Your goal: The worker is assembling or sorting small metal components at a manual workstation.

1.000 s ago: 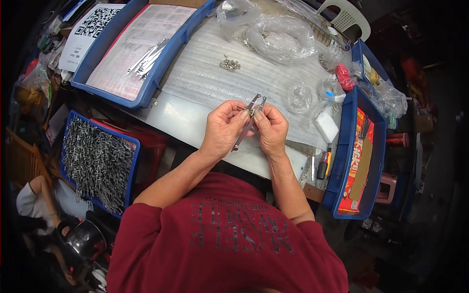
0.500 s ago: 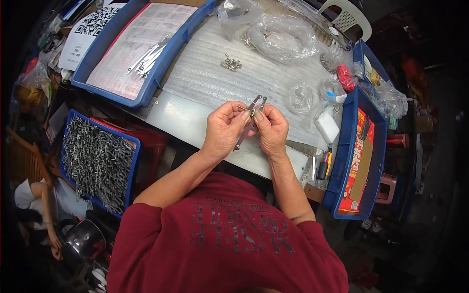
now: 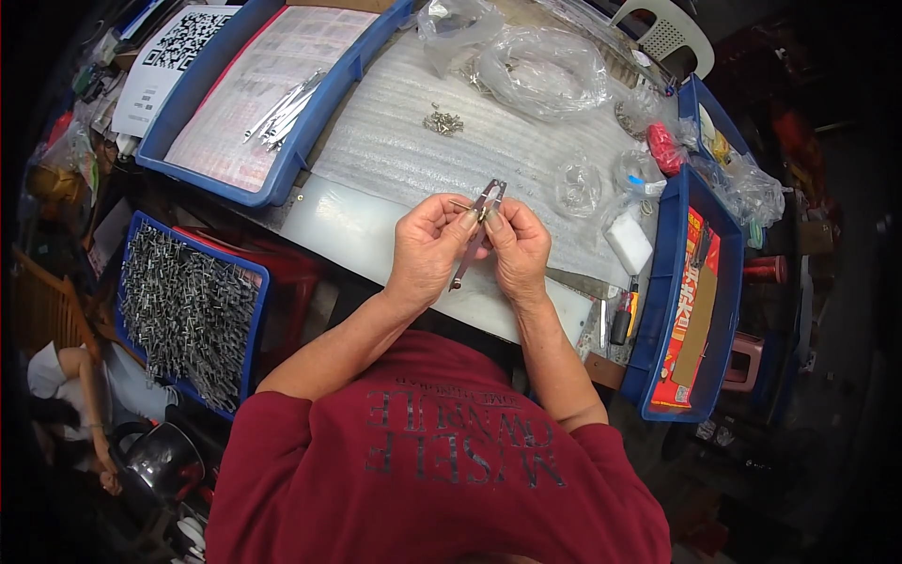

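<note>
Above the near edge of the work table, my left hand [image 3: 430, 242] is closed, thumb against fingers, on a long flat metal strip [image 3: 466, 264]. The strip runs at a slant, its lower end sticking out below the fingers. My right hand [image 3: 518, 248] pinches a second metal strip [image 3: 500, 191] beside it. The strips' upper ends lie close together, forming a narrow V. A thin pin-like piece [image 3: 459, 204] juts out at my left fingers. The thumbs meet over the middle, and what lies beneath them is hidden.
Small metal parts [image 3: 443, 122] lie piled on the foam sheet [image 3: 376, 132]. Plastic bags [image 3: 545, 75] sit behind. A blue tray [image 3: 254, 195] with metal strips stands left, a bin of metal pieces [image 3: 188, 310] lower left. At right are a screwdriver [image 3: 621, 324], white block [image 3: 629, 243] and blue tray [image 3: 658, 376].
The upper ends of the two strips have drawn closer together. Both hands have shifted slightly left, still holding the strips.
</note>
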